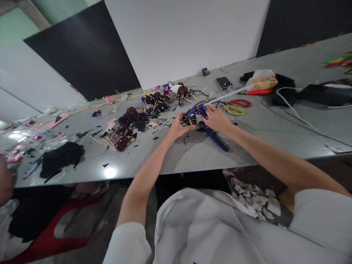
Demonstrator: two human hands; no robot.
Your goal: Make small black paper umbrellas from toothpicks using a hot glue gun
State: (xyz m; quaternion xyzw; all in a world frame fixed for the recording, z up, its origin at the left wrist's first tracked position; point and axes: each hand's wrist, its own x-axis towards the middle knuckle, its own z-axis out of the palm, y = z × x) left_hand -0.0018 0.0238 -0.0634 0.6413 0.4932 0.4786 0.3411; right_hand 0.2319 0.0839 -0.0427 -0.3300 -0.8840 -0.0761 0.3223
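My left hand (180, 127) holds a small dark round piece (189, 120) with pale sticks fanning out from it, thumb below and fingers at its left side. My right hand (216, 119) is wrapped round a blue glue gun (198, 110), its nozzle at the top of the dark piece. A long translucent glue stick (232, 94) juts from the back of the gun toward the upper right. Blue-handled pliers (213, 136) lie on the table just under my right hand.
Dark clumps with sticks (154, 104) and loose sticks (106, 141) are spread to the left. Red-handled scissors (241, 103) and yellow handles (235, 110) lie to the right, near a phone (222, 82). Black cloth (62, 157) lies far left, beside a seated person.
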